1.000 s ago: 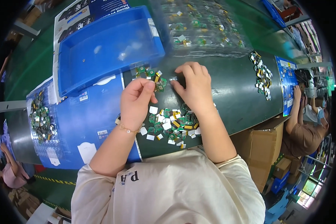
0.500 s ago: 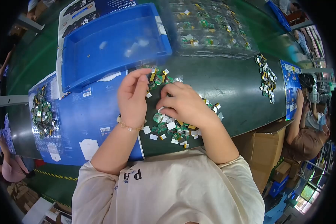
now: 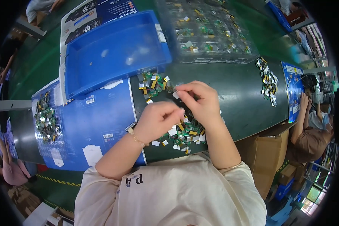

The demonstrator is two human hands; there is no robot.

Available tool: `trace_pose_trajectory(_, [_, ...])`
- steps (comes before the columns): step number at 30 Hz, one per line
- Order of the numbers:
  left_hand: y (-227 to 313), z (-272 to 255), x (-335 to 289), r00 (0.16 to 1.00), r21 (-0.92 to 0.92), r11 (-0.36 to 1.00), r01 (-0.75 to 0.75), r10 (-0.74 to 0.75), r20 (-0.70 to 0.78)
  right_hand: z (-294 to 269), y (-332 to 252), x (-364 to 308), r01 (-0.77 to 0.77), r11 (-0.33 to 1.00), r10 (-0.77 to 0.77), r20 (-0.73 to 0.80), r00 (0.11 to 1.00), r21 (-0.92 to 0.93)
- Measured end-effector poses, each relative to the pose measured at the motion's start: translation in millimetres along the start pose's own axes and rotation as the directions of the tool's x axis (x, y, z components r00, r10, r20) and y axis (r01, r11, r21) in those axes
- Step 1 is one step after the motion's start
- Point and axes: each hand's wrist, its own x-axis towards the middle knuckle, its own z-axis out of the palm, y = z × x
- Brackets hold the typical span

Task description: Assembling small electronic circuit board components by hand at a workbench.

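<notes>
My right hand pinches a small circuit board by thumb and forefinger; its white square face shows at the fingertips. Lower and to the left, my left hand is closed with thumb and fingertips together, and what they hold, if anything, is hidden. Under and in front of both hands lies a pile of small green circuit boards with white squares and yellow-edged pieces. Beyond the left hand sits a second, smaller cluster of boards.
A blue plastic tray stands at the far left on blue printed cardboard. Clear trays filled with boards are stacked at the back. More boards lie at right and left. A co-worker sits at right.
My left hand has come down and rightward from the smaller cluster to over the near pile. My right hand has lifted from the pile, now with a board at its fingertips.
</notes>
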Motion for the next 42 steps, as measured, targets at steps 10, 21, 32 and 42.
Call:
trace_pose_trajectory(10, [-21.4, -3.6, 6.5, 0.901, -0.279, 0.958, 0.061, -0.173, -0.398, 9.7, -3.7, 3.5, 0.120, 0.967, -0.146, -0.104, 0.984, -0.223])
trace_pose_trajectory(21, [-20.4, -2.9, 5.3, 0.861, -0.613, 0.782, -0.114, -0.231, -0.454, 22.6, -21.5, 4.6, 0.187, 0.929, -0.250, -0.168, 0.954, -0.320])
trace_pose_trajectory(32, [-12.3, -18.2, 8.8, 0.803, -0.771, 0.601, -0.209, -0.344, -0.486, 16.8, -54.3, 81.2, 0.259, 0.929, -0.314, -0.189, 0.930, -0.266])
trace_pose_trajectory(42, [-15.2, -14.6, 5.9, 0.886, -0.813, 0.558, -0.168, -0.275, -0.372, 21.9, -42.1, 84.5, 0.257, 0.873, -0.304, -0.051, 0.951, -0.414])
